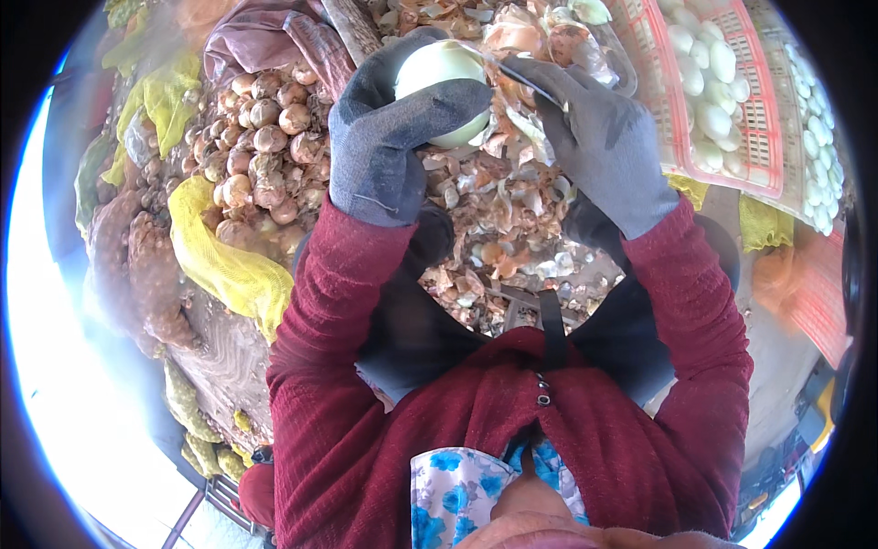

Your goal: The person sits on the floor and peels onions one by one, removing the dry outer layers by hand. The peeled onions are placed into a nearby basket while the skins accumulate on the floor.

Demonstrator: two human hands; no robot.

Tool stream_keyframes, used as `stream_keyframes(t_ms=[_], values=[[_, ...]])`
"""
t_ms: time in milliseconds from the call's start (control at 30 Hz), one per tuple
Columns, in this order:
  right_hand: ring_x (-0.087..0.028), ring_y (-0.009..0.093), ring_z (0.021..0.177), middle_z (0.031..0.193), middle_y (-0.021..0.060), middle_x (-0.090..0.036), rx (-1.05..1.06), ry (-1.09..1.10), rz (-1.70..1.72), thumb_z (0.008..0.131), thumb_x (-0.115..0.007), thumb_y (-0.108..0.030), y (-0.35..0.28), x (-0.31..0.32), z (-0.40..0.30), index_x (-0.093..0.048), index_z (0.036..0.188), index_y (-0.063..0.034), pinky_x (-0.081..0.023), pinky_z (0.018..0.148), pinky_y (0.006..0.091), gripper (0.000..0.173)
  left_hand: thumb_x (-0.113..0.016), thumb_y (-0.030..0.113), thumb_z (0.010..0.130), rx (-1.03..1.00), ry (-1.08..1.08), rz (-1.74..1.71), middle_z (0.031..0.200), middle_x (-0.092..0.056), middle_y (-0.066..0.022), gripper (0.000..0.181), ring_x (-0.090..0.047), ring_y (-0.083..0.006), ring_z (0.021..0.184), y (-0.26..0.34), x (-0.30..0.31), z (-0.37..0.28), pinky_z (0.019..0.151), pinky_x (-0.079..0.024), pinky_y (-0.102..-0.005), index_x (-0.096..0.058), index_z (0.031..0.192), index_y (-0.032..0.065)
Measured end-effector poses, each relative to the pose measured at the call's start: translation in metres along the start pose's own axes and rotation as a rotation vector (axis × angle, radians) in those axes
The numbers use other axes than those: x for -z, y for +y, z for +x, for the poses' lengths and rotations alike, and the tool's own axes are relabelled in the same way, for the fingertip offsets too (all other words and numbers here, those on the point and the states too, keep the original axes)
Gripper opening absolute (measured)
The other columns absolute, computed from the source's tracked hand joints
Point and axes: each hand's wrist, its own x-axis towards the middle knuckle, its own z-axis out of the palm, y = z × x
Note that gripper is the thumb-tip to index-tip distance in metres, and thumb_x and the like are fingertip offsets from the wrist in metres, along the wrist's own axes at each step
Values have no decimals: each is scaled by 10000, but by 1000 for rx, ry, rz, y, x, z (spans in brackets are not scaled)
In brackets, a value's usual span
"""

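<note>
My left hand (384, 130), in a grey work glove, is closed around a large, pale peeled onion (442, 86). Opposite it, my right hand (590, 123), gloved alike, pinches a thin knife (525, 81) whose narrow metal blade shows between the fingers. One end of the blade lies close to the onion's right side, where contact cannot be told. Strips of onion skin (528, 130) hang by the right fingers. Beneath both hands lies a heap of brown and white onion peelings (494, 206).
Unpeeled onions (267, 137) are piled at the left beside a yellow mesh sack (226, 261). At the right stands a red plastic crate (772, 103) of peeled onions (713, 117), with another filled container beyond. Part of a person in red (257, 491) shows at the lower left.
</note>
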Motion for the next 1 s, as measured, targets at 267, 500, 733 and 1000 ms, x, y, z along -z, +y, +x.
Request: stream_keyframes(t_ms=[267, 500, 733, 1000], values=[[-643, 218, 712, 932, 67, -658, -109, -123, -55, 847, -620, -175, 1, -12, -3, -590, 1238, -122, -525, 612, 337, 396, -622, 153, 836, -305, -169, 267, 1164, -625, -189, 503, -639, -283, 1053, -5, 3, -1, 893, -561, -409, -514, 1283, -50], [-617, 137, 576, 760, 43, -662, -680, -208, 1026, 917, -619, -273, -11, 35, 21, -666, 1086, -144, -486, 552, 246, 218, -708, 279, 832, -290, -226, 408, 1182, -606, -224, 633, -626, -298, 1088, -11, 25, 29, 900, -561, -413, -472, 1291, -87], [-616, 141, 892, 1030, 90, -636, -422, 107, 1013, 925, -608, -66, -3, 5, 23, -597, 1134, 39, -526, 736, 256, 233, -896, 107, 575, -74, -172, 185, 1140, -624, -132, 911, -618, -191, 980, 13, -32, -16, 857, -500, -328, -448, 1352, -51], [-617, 142, 935, 1019, 77, -651, -421, 75, 1028, 954, -571, -120, -17, 25, 28, -634, 1094, 25, -506, 795, 262, 211, -878, 160, 546, -249, -257, 120, 1227, -587, -178, 947, -579, -271, 1120, -8, -22, -6, 937, -483, -389, -434, 1352, -65]])
